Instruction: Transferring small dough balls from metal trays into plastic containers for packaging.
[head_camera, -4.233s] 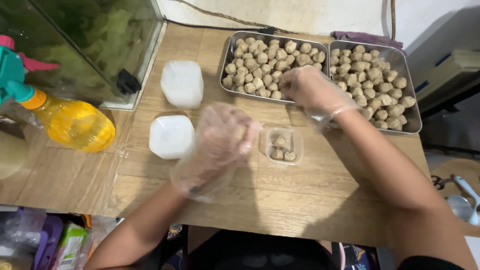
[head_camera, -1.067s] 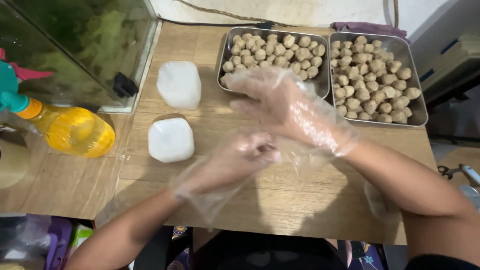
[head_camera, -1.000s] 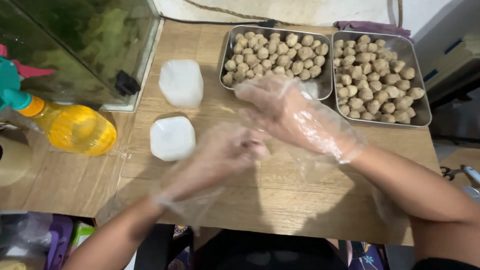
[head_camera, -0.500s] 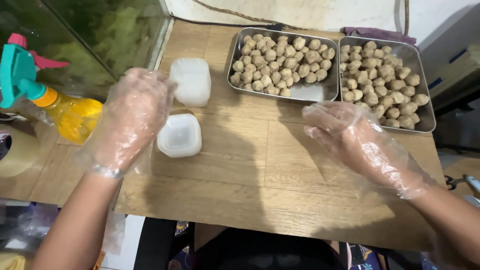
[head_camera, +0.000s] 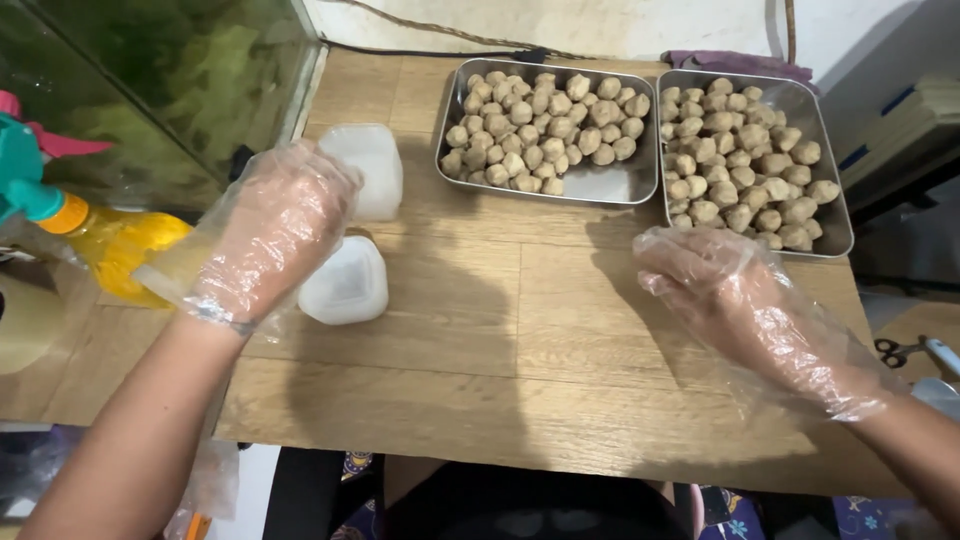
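Since the frame half a second earlier, the left hand (head_camera: 272, 232) has slid right, toward the near tub (head_camera: 345, 281), and the right hand (head_camera: 715, 290) has lifted a little toward the trays; before that the two hands met over the middle of the desk (head_camera: 500, 340).

Both hands wear loose clear gloves. The left fingers (head_camera: 318, 195) are spread wide and hold nothing, hovering just over the near tub's left edge. The right fingers (head_camera: 668, 275) are loosely curled and also empty, just below the right tray (head_camera: 838, 215).

The step looks like a reach for an empty tub; the next move likely calls for closing the left fingers on its rim and drawing it to the bare middle of the desk.

Count: two white plastic tubs, the far tub (head_camera: 365, 170) behind the near one; two steel trays, the left tray (head_camera: 610, 185) partly emptied, both holding many brown balls (head_camera: 540, 125); one yellow spray bottle (head_camera: 110, 245) at the left.
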